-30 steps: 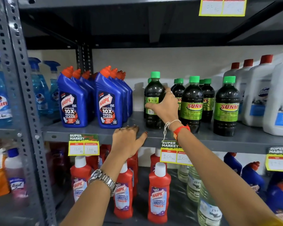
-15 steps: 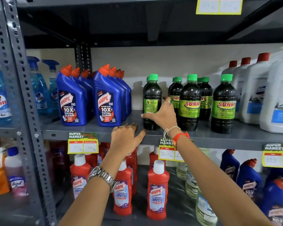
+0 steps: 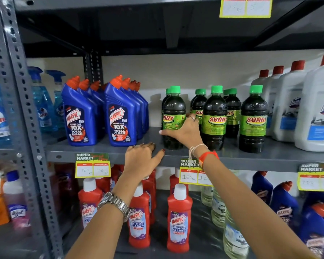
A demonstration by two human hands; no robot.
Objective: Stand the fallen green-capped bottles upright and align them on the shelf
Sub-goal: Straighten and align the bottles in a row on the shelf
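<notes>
Fingers (image 3: 192, 119) of the right hand (image 3: 185, 133) are wrapped round the lower body of the leftmost green-capped bottle (image 3: 173, 116), thumb stretched across its left side, so that hand is clamped on the bottle. It stands upright at centre frame, long axis vertical, on the grey shelf (image 3: 269, 157), a little apart from its neighbours to the right. The left hand (image 3: 142, 159) lies flat on the shelf's front edge just below and left of it, fingers together, gripping nothing. The right hand is the one on the bottle, so any nudge into line looks like its job.

Two more front bottles (image 3: 214, 118) stand upright to the right, with others behind; I see none lying down, though the back row is partly hidden. Their green labels read SUNNY; the held one shows only "NNY", so it seems turned slightly off front. Blue HARPIC bottles (image 3: 120, 118) at left read "10X TOTAL CLEAN". Yellow tags (image 3: 93, 165) say SUPER MARKET, with 120 and 110; another reads 160. Red bottles below read HARPIC BATHROOM CLEANER
</notes>
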